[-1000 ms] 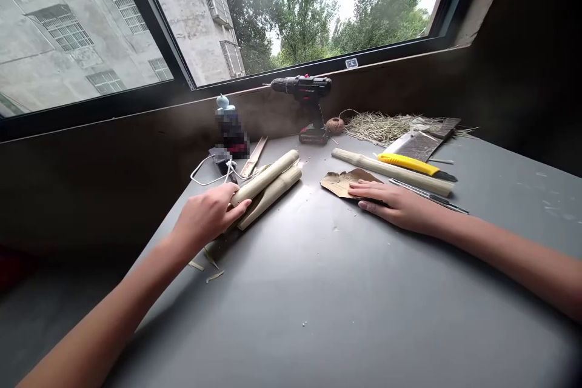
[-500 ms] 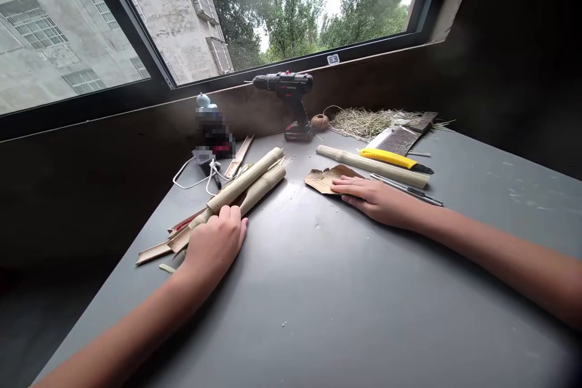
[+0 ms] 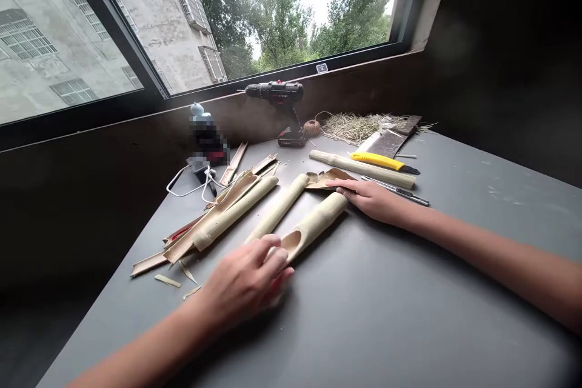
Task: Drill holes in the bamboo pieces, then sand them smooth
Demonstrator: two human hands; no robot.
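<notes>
My left hand [image 3: 252, 276] is closed around the near end of a bamboo tube [image 3: 321, 218] with a scooped opening in its side. Just left of that tube lies a thinner bamboo piece [image 3: 284, 203], its near end hidden behind my fingers. My right hand [image 3: 370, 196] rests with fingers stretched out on a piece of brown sandpaper [image 3: 325, 179]. The far end of the held tube comes close to my right fingertips. Further left, another bamboo length [image 3: 239, 212] lies among split bamboo strips [image 3: 182, 248].
A drill [image 3: 286, 109] stands at the back beside a twine ball [image 3: 311, 127]. Dry straw [image 3: 350, 127] and a broad blade [image 3: 386, 142] lie back right. A bamboo stick [image 3: 359, 168], yellow-handled brush [image 3: 377, 160] and metal knife [image 3: 400, 191] lie beyond my right hand. A white cable [image 3: 175, 193] curls left.
My left hand has moved right and nearer, bringing the scooped tube away from the bamboo pile. The thinner piece now lies apart from the pile too. My right hand stays on the sandpaper.
</notes>
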